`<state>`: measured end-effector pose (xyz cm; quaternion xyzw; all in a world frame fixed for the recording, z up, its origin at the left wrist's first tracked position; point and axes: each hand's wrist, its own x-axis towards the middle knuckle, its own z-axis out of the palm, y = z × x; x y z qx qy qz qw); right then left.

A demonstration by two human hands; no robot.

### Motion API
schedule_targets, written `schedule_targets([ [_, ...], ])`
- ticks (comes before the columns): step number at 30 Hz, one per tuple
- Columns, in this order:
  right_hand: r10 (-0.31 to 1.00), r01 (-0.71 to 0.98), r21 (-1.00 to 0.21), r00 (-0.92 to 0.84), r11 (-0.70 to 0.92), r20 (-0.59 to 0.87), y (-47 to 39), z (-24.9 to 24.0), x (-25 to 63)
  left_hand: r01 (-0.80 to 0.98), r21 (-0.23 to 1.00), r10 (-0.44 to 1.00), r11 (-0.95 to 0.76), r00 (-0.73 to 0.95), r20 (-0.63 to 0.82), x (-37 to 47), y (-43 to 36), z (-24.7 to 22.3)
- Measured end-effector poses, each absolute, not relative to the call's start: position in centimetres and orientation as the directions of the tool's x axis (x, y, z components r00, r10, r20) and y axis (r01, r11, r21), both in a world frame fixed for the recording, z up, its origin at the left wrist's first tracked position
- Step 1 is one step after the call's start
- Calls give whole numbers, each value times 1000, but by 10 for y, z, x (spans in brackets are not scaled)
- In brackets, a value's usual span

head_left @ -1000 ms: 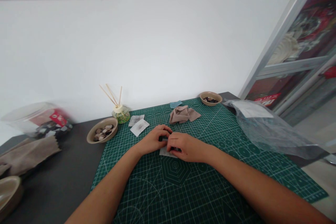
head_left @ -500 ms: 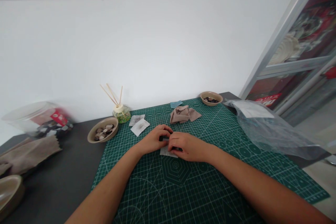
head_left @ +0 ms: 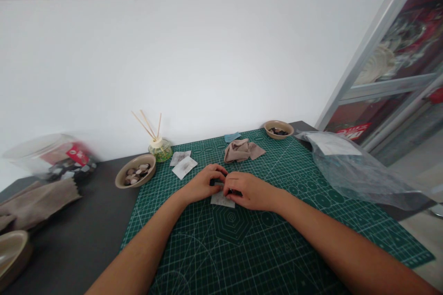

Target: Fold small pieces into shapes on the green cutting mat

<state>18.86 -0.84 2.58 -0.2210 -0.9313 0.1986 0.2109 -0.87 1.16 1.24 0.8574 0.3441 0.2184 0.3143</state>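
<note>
A small white paper square point(head_left: 223, 200) with faint grey marks lies on the green cutting mat point(head_left: 277, 235). My left hand point(head_left: 204, 184) curls round its far left side, thumb and fingertips at the paper's edge. Over the right part of the paper, my right hand point(head_left: 251, 191) has its fingers bent into a pinch; what sits between the fingertips is hidden. The two hands meet at the fingertips. Two more paper squares with dark smudges, a nearer one point(head_left: 184, 167) and a farther one point(head_left: 177, 156), lie up and to the left.
A crumpled brown cloth point(head_left: 240, 150) and a blue scrap point(head_left: 231, 137) lie beyond my hands. Bowls of pebble-like pieces stand left point(head_left: 136, 171) and right point(head_left: 278, 130). A reed diffuser point(head_left: 160, 149), clear jar point(head_left: 51, 156), plastic bag point(head_left: 353, 170) and another cloth point(head_left: 41, 203) surround the mat.
My right hand has shifted slightly up and to the right, baring more of the paper. My left hand looks unmoved.
</note>
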Motion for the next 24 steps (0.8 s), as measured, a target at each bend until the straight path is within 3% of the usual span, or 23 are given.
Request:
schedule_targets([
  [24, 488, 322, -471, -824, 821, 288, -9, 26, 188, 448, 683, 719, -577, 675, 164, -9, 13, 11],
])
